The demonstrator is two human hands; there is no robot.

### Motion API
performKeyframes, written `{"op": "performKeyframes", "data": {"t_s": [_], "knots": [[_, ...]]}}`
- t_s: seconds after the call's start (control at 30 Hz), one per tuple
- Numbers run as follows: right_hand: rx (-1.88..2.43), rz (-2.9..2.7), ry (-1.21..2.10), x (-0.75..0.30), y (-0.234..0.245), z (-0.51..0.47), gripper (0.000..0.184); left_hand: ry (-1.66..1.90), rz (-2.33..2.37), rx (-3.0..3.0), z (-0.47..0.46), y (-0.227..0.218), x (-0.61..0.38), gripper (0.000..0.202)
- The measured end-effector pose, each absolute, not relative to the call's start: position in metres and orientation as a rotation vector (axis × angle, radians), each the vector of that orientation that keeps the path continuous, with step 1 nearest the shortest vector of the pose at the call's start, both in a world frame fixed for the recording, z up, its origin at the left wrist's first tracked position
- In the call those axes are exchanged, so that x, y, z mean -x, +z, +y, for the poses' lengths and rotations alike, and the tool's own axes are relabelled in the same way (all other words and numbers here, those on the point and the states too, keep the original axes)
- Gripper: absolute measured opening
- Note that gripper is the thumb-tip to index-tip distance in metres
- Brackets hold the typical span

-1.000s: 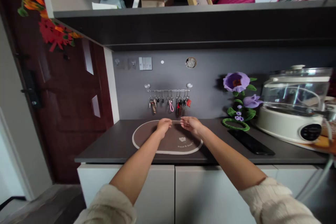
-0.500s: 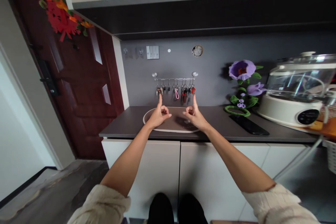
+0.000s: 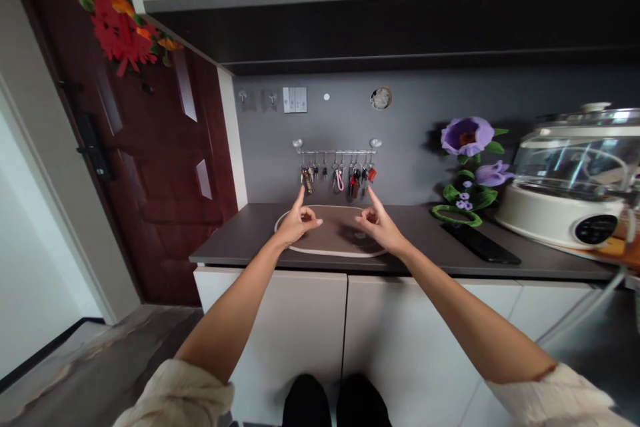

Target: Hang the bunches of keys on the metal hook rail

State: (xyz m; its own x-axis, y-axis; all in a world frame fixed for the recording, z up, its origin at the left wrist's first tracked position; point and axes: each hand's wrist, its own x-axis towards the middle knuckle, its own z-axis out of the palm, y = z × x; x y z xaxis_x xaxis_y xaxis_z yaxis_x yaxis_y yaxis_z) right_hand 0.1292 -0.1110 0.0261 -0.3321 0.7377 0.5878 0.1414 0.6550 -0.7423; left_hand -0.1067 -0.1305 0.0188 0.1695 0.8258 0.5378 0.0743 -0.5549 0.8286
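Mat [image 3: 335, 230], brown with a pale edge, is lying flat on the dark counter [image 3: 240, 237]. The person's left hand [image 3: 299, 221] is hovering over the left part of the mat, and the right hand [image 3: 379, 223] is hovering over its right part. Each hand is pointing one finger up and away, while its thumb is reaching toward the middle of the mat and its other fingers are curling in loosely. Neither hand is holding anything that shows. Keys [image 3: 355, 177] are hanging from a rail [image 3: 340, 152] on the wall [image 3: 415, 167] behind the mat. The pointing tips are looking close to the keys, but the true gap is not showing. A purple flower [image 3: 467, 137] is standing to the right of the mat, and a flat black thing [image 3: 480, 243] is lying on that side too. To do this well, the person should be holding both hands level, with the mat's middle between them. Soft wrists should be helping, and a careless bump could be setting the keys swinging.
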Motion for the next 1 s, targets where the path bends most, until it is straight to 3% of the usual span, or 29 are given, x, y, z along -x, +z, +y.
{"op": "performKeyframes", "data": {"t_s": [0.17,0.37,0.5,0.67,0.8,1.0], "knots": [[0.985,-1.623,0.703,-0.147,0.042,-0.062,0.072,1.623,1.241,-1.555,-0.084,0.032,0.124,0.092],[1.148,-1.401,0.73,-0.159,0.063,0.013,0.102,1.683,1.439,-1.357,0.0,0.05,0.136,0.097],[1.031,-1.274,0.723,-0.145,0.064,0.057,0.11,1.768,1.358,-1.256,0.045,0.059,0.126,0.091],[0.859,-1.218,0.517,-0.11,0.052,0.091,0.107,1.929,1.107,-1.216,0.07,0.056,0.099,0.08],[0.918,-1.091,0.298,-0.082,0.045,0.097,0.108,2.046,0.975,-1.126,0.077,0.049,0.073,0.082],[0.938,-0.976,0.258,-0.067,0.047,0.097,0.102,2.166,0.918,-0.927,0.084,0.051,0.048,0.081]]}}
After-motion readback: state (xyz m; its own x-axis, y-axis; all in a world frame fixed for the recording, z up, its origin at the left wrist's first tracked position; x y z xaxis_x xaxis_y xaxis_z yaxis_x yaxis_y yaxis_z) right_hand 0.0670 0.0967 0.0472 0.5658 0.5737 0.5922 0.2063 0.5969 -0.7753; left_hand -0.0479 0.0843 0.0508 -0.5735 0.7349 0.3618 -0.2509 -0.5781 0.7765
